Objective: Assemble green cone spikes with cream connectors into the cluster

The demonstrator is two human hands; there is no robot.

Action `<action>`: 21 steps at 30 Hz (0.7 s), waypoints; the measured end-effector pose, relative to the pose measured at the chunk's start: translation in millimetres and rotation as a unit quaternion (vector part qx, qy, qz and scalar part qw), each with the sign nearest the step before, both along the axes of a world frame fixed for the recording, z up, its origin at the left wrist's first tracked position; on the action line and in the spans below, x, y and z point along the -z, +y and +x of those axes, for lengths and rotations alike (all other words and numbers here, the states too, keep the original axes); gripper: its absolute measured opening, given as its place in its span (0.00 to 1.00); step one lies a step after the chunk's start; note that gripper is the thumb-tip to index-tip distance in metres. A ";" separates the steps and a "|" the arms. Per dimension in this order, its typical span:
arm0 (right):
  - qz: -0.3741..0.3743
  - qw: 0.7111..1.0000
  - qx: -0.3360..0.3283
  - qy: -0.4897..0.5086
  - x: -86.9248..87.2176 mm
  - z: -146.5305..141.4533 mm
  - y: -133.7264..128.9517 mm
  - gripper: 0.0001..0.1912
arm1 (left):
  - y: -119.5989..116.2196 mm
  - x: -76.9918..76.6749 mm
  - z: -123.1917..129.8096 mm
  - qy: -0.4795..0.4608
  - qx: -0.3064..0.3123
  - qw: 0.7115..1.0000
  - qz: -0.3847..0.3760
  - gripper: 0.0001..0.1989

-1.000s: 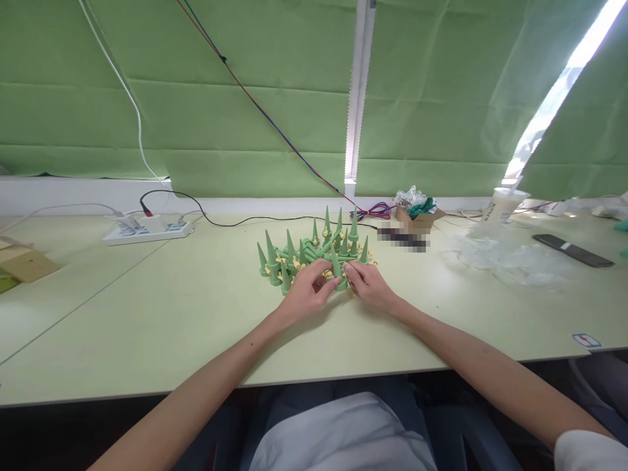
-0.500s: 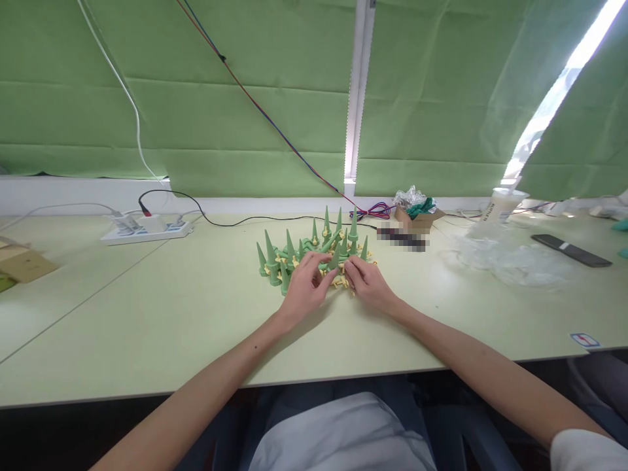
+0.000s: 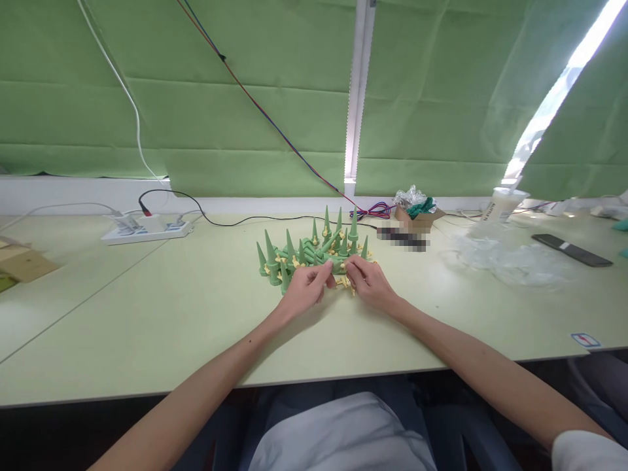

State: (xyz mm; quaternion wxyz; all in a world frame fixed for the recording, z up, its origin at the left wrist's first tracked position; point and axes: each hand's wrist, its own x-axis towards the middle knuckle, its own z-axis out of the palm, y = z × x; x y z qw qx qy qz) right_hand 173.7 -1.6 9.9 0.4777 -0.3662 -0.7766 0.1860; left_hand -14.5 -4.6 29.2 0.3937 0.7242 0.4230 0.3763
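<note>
In the middle of the table, my left hand [image 3: 308, 286] is closed, thumb and fingers pinched on a green plastic cone [image 3: 338, 263] that is tipped on its side and partly hidden. Facing it, my right hand [image 3: 371, 281] pinches a small yellow piece [image 3: 344, 267] against the cone's right end. Several green cones [image 3: 271, 252] stand upright behind and to the left, some with yellow pieces attached. Among them lies a pile of loose green pieces [image 3: 309, 250]. Small yellow figures [image 3: 345, 283] are scattered on the table below my fingers.
A white power strip [image 3: 147, 229] lies at the back left, and a cardboard box [image 3: 27, 261] at the left edge. To the right are a pixelated dark object [image 3: 402, 239], an open carton [image 3: 417, 219], a plastic cup [image 3: 503, 206], clear plastic bags [image 3: 515, 261] and a black phone-like slab [image 3: 572, 250].
The cone in my left hand has gone from upright to lying sideways. My left hand has turned and lowered slightly, its fingers more closed. My right hand stays almost in place.
</note>
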 end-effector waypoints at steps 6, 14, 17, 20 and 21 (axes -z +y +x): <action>0.006 1.000 -0.001 -0.015 1.2 1.3 0.3 0.15 | 1.7 -0.9 -1.4 -0.009 0.016 0.999 -0.051 0.34; -0.008 1.000 -0.005 -0.013 1.0 0.9 0.3 0.15 | 4.2 1.4 -2.9 -0.013 0.025 0.997 -0.072 0.33; -0.015 1.000 0.001 -0.013 1.5 1.2 1.2 0.16 | 4.0 1.1 -3.7 -0.017 0.030 0.997 -0.070 0.32; -0.025 1.000 0.005 -0.015 1.7 1.0 1.5 0.18 | 2.0 -1.6 -4.1 -0.010 0.039 0.998 -0.053 0.30; -0.026 1.000 0.008 -0.016 1.6 0.9 1.6 0.19 | 1.0 -2.8 -4.1 -0.002 0.042 0.998 -0.045 0.30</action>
